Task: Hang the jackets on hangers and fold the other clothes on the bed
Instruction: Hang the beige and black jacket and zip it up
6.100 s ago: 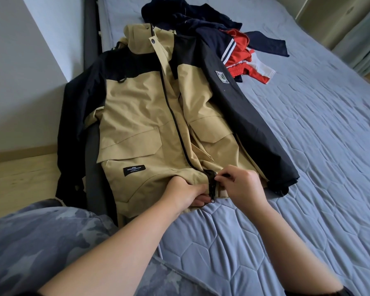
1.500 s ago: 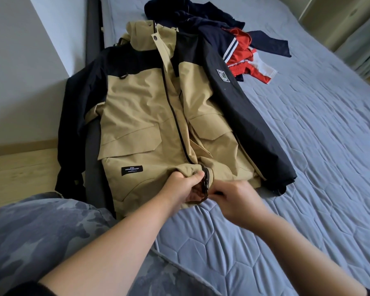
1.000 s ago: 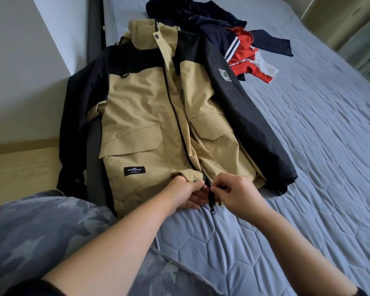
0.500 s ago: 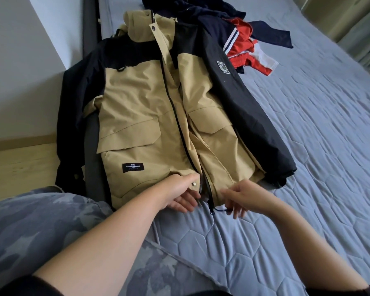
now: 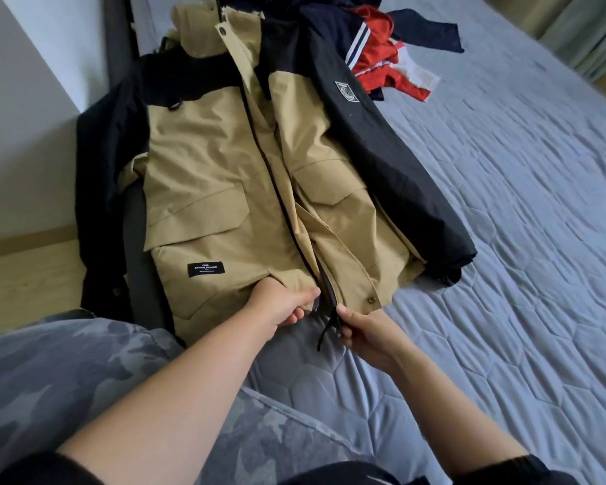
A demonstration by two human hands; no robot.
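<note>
The tan-and-black jacket (image 5: 231,190) lies front-up on the bed (image 5: 504,274), with the other clothes (image 5: 382,54) heaped beyond its collar. At its hem, the left hand (image 5: 280,304) curls its fingers around the fabric beside the zipper (image 5: 324,292). The right hand (image 5: 368,330) pinches the zipper's lower end. Hold the hem taut, align both halves, seat the pin fully, then draw the slider toward the collar.

Bare forearms emerge from black sleeves: the left sleeve (image 5: 25,469) and the right sleeve (image 5: 532,470) (only their ends show). Grey-blue camouflage cloth (image 5: 49,379) covers the leg.
</note>
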